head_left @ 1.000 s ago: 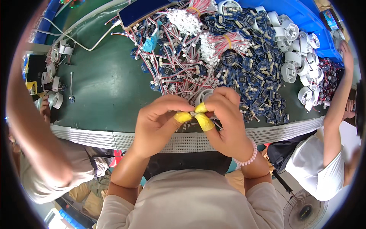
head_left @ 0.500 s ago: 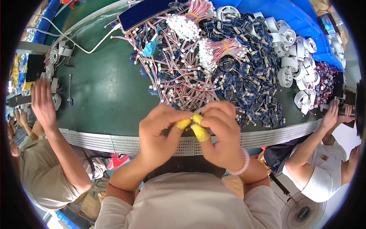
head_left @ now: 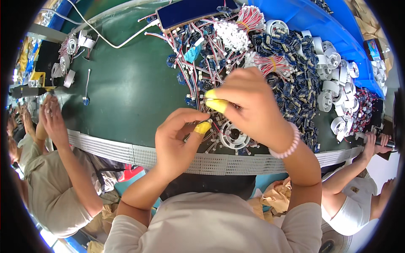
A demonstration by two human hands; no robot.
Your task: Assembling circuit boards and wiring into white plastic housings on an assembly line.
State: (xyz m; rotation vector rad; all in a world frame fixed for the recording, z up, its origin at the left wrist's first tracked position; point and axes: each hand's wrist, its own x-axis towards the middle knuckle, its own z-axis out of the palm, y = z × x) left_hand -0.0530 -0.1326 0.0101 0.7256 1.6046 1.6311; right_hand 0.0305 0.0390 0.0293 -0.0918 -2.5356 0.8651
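Apparently unfinished: left fingers (head_left: 203, 127) pinched small pale connector (head_left: 210, 120) left of white round plastic housing (head_left: 244, 139); right fingers (head_left: 217, 105) blurred, grip unclear.

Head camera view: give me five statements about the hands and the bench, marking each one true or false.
1. A pale pink bracelet circles the wrist of the right hand. True.
2. The two hands are touching each other. False: the right hand and the left hand are apart.
3. A yellow covering is on the left thumb. True.
4. The large bin at the picture's upper right is red. False: that bin is blue.
5. A white cable runs up to the dark-screened device. True.
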